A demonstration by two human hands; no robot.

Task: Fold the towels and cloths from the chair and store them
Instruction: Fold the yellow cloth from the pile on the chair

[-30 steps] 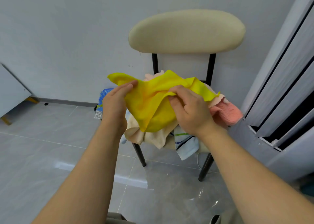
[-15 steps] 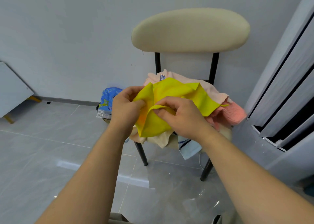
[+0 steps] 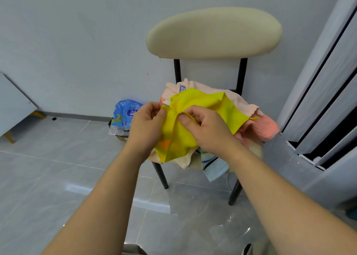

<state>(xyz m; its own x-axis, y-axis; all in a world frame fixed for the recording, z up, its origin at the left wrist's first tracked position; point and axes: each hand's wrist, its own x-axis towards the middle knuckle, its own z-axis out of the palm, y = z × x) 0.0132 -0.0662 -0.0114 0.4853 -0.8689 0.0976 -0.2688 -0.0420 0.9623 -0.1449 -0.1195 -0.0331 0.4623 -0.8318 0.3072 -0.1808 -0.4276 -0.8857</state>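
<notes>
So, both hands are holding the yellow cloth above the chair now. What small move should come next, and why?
Probably draw the hands apart to stretch the yellow cloth flat. The left hand and right hand pinch it close together near one bunched edge, so it hangs crumpled and cannot yet be folded neatly. More cloths wait in the pile on the chair.

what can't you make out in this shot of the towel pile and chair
- Chair seat: head view, buried under the towel pile.
- How many towels: they overlap, and the yellow cloth held by the left hand and right hand covers them.
- Blue label: print too small.
- Storage spot: not identifiable.
</notes>
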